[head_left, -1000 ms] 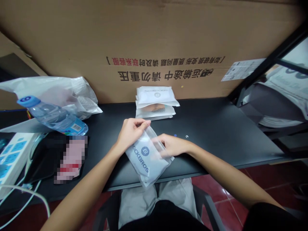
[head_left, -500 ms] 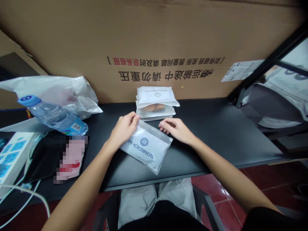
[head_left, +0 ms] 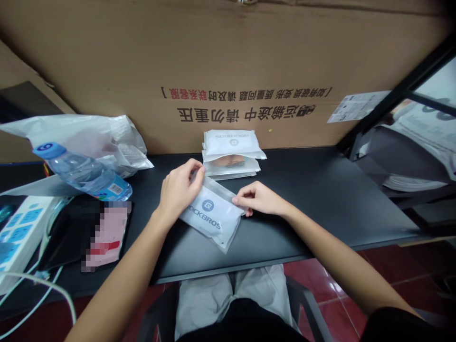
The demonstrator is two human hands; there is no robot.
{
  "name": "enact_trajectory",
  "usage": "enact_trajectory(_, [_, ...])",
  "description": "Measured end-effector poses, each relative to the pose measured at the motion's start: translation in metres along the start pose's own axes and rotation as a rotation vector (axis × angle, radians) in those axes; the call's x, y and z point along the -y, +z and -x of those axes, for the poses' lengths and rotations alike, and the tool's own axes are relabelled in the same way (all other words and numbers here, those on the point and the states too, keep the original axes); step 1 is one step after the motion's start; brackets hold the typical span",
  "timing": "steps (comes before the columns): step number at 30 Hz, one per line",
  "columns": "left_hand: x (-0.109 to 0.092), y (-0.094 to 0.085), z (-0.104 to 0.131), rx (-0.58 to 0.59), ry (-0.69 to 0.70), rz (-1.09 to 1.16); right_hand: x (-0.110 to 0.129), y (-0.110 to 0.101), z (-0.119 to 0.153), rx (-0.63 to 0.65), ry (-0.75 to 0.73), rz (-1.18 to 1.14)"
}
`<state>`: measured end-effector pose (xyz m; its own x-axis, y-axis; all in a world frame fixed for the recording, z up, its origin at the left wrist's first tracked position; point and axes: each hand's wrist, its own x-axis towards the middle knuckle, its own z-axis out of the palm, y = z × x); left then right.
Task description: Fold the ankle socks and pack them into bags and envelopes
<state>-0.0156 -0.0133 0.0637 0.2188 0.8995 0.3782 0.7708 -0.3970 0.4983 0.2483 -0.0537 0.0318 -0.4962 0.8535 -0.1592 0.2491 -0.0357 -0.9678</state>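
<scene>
Black desk (head_left: 313, 190); left hand (head_left: 181, 186), right hand (head_left: 257, 197) pinched ROCKBROS zip pouch (head_left: 213, 211) near opposite top-edge ends; taut, even edge seemed best.

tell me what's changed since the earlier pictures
The right hand has come out of the printed pouch and now pinches its upper edge near the right corner. The pouch has shifted away from the front edge of the table. The left hand keeps hold of it; the stacked pouches and bottle stayed put.
</scene>
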Motion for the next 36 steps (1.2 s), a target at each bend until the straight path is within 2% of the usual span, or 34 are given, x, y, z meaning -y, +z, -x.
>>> enact_trajectory(2, [-0.007, -0.002, 0.002, -0.085, 0.155, -0.094, -0.001, 0.003, 0.0, 0.066, -0.008, -0.021])
enact_trajectory(4, [-0.014, -0.001, 0.005, -0.076, 0.34, -0.094, -0.002, 0.006, -0.001, 0.132, -0.021, -0.041])
enact_trajectory(6, [-0.02, 0.003, 0.008, 0.034, 0.491, -0.029, -0.005, 0.009, -0.002, 0.171, -0.038, -0.089])
enact_trajectory(8, [-0.023, 0.008, 0.011, 0.165, 0.576, 0.042, -0.008, 0.011, -0.003, 0.166, -0.055, -0.162])
enact_trajectory(12, [-0.023, 0.016, 0.014, 0.303, 0.593, 0.094, -0.012, 0.013, -0.004, 0.138, -0.075, -0.208])
enact_trajectory(15, [-0.021, 0.017, 0.012, 0.322, 0.58, 0.072, -0.013, 0.013, -0.003, 0.136, -0.077, -0.204])
enact_trajectory(20, [-0.025, 0.011, 0.013, 0.241, 0.617, 0.015, -0.011, 0.014, -0.003, 0.054, -0.046, -0.244])
enact_trajectory(25, [-0.034, 0.014, 0.025, 0.391, 0.709, 0.047, -0.006, 0.017, -0.004, 0.047, -0.023, -0.324])
enact_trajectory(30, [-0.037, 0.021, 0.032, 0.428, 0.697, -0.075, -0.001, 0.015, -0.001, 0.085, -0.048, -0.231])
enact_trajectory(33, [-0.038, 0.02, 0.031, 0.444, 0.695, -0.077, 0.001, 0.012, 0.003, 0.112, -0.054, -0.177])
enact_trajectory(36, [-0.038, 0.018, 0.03, 0.458, 0.702, -0.07, 0.002, 0.01, 0.006, 0.095, -0.125, -0.03])
